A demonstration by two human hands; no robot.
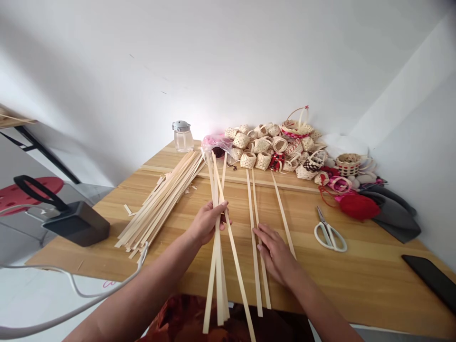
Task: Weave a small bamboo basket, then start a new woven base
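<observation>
My left hand (210, 222) is closed around several long, flat bamboo strips (218, 280) that fan out above and below the grip. To its right, more single strips (252, 247) lie lengthwise on the table, two close together and a third strip (283, 211) farther right. My right hand (272, 249) rests low over the paired strips, its fingers stretched out and the fingertips touching them. A thick pile of strips (164, 202) lies slanted to the left of my left hand.
Small woven baskets (263, 145) are heaped at the back against the wall. White-handled scissors (329, 235), red yarn (359, 205) and a dark phone (431, 280) lie to the right. A lidded jar (183, 137) stands at the back left; a black box (76, 223) with a cable sits at the left edge.
</observation>
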